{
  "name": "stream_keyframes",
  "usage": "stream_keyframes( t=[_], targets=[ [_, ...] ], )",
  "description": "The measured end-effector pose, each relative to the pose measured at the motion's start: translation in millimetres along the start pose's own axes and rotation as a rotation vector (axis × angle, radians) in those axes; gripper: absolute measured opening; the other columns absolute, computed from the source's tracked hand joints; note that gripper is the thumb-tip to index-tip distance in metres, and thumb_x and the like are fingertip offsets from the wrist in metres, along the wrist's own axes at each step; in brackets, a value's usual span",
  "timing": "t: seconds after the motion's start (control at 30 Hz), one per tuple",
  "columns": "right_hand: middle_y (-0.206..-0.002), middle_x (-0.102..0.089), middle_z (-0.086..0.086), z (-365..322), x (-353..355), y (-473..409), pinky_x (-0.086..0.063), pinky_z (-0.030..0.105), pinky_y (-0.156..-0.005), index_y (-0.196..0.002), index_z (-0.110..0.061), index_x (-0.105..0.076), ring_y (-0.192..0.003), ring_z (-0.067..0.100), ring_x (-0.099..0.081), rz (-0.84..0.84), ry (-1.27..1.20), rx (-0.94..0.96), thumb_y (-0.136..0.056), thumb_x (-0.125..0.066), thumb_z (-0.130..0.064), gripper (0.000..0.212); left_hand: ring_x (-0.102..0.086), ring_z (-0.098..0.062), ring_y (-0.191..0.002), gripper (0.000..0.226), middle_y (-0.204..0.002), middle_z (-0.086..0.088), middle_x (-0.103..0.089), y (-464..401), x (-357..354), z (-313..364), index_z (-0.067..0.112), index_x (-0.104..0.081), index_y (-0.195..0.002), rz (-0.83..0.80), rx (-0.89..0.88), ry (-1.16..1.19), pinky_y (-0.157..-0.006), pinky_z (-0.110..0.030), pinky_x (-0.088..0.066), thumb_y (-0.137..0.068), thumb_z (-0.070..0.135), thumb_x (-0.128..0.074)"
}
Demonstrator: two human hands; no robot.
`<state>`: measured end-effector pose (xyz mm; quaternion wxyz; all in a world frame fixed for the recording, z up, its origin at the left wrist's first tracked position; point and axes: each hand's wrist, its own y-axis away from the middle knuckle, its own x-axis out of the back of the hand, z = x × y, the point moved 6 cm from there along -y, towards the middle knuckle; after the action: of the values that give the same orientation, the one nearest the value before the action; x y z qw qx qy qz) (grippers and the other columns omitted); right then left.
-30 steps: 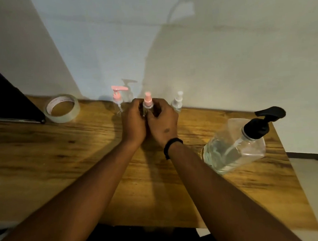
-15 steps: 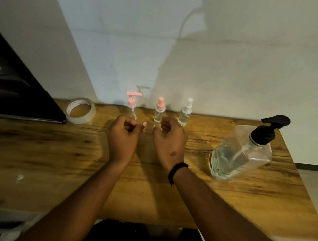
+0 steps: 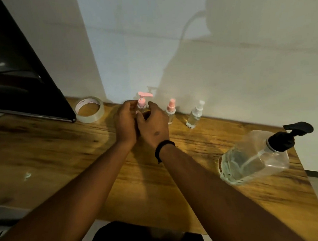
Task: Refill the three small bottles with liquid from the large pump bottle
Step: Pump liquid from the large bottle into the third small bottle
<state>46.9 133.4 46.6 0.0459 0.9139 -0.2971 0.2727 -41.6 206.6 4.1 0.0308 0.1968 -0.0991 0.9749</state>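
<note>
Three small clear bottles stand in a row by the wall on the wooden table [image 3: 62,149]. The leftmost is a pink pump bottle [image 3: 142,101]; only its pump head and neck show above my hands. My left hand [image 3: 125,120] curls round its left side and my right hand [image 3: 152,124], with a black wristband, wraps its right side. To the right stand the pink-capped spray bottle [image 3: 171,110] and the white-capped spray bottle [image 3: 195,116], both untouched. The large pump bottle [image 3: 255,158], clear with a black pump, holds some liquid and stands at the right.
A roll of clear tape [image 3: 89,110] lies at the back left beside a black screen [image 3: 19,73]. A small shiny scrap [image 3: 27,175] lies on the table's left part. The table's right edge [image 3: 309,185] runs close behind the large bottle.
My hands let go of the pink-capped spray bottle, drew back with fingers curled, then moved left and closed round the pink pump bottle. The view shifted left.
</note>
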Motion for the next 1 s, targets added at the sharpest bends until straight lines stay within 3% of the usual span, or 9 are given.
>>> stream_keyframes(
  t=[0.17,0.3,0.4,0.47,0.6,0.8,1.0],
  targets=[
    [-0.107,-0.074,0.007,-4.9,6.1,6.5,-0.057,0.032,-0.085,-0.125,-0.009,-0.066,-0.095,0.019,-0.069,0.005,-0.038,0.000,-0.101,-0.067,-0.021,0.026,-0.068,0.011,-0.081,0.021,-0.092,0.004,-0.073,10.1,8.1,19.6,0.004,-0.073,-0.108,-0.081,-0.002,0.155,-0.070,-0.008,-0.052,-0.101,0.000,-0.053],
    [-0.110,-0.073,0.006,-26.8,25.2,26.6,-0.052,0.023,-0.077,-0.130,-0.010,-0.066,-0.089,0.014,-0.066,0.020,-0.054,0.034,-0.102,-0.065,-0.021,0.030,-0.072,-0.012,-0.091,0.020,-0.098,-0.001,-0.075,30.8,34.3,46.3,0.005,-0.075,-0.111,-0.049,-0.068,0.184,-0.083,-0.032,-0.061,-0.097,0.002,-0.061],
    [-0.110,-0.072,0.004,-53.2,46.4,46.3,-0.041,0.008,-0.069,-0.128,-0.012,-0.067,-0.082,0.005,-0.059,0.050,-0.068,0.082,-0.103,-0.064,-0.026,0.029,-0.073,-0.016,-0.089,0.021,-0.095,0.002,-0.075,47.3,62.1,79.0,0.008,-0.077,-0.109,-0.014,-0.167,0.117,-0.080,-0.042,-0.064,-0.091,-0.001,-0.071],
    [-0.106,-0.071,0.003,-77.2,65.4,61.1,-0.039,0.009,-0.067,-0.123,-0.013,-0.069,-0.078,0.003,-0.056,0.075,-0.089,0.118,-0.102,-0.065,-0.029,0.027,-0.073,-0.013,-0.088,0.021,-0.094,0.004,-0.076,58.2,83.3,106.8,0.011,-0.078,-0.108,-0.002,-0.226,0.129,-0.078,-0.044,-0.064,-0.089,0.004,-0.076],
    [-0.102,-0.070,-0.001,-133.5,108.9,91.2,-0.050,0.024,-0.078,-0.118,-0.016,-0.071,-0.087,0.010,-0.062,0.142,-0.171,0.202,-0.098,-0.069,-0.030,0.024,-0.072,-0.006,-0.087,0.023,-0.094,0.008,-0.076,82.5,130.3,174.1,0.013,-0.079,-0.109,0.062,-0.373,0.152,-0.075,-0.035,-0.063,-0.087,0.012,-0.082],
    [-0.099,-0.071,-0.008,-217.7,177.3,140.1,-0.048,0.010,-0.071,-0.110,-0.022,-0.072,-0.087,0.004,-0.065,0.216,-0.286,0.375,-0.097,-0.072,-0.032,0.017,-0.073,-0.012,-0.088,0.028,-0.098,0.004,-0.076,118.9,197.0,269.9,0.011,-0.078,-0.113,0.163,-0.603,0.225,-0.075,-0.033,-0.064,-0.087,0.021,-0.081],
    [-0.096,-0.072,-0.008,-302.2,243.9,181.1,-0.046,0.006,-0.071,-0.108,-0.020,-0.075,-0.087,0.000,-0.064,0.295,-0.345,0.574,-0.095,-0.074,-0.028,0.015,-0.070,0.002,-0.085,0.026,-0.094,0.013,-0.072,145.6,251.9,362.3,0.011,-0.079,-0.111,0.278,-0.798,0.275,-0.073,-0.012,-0.058,-0.086,0.017,-0.082]
  ],
)
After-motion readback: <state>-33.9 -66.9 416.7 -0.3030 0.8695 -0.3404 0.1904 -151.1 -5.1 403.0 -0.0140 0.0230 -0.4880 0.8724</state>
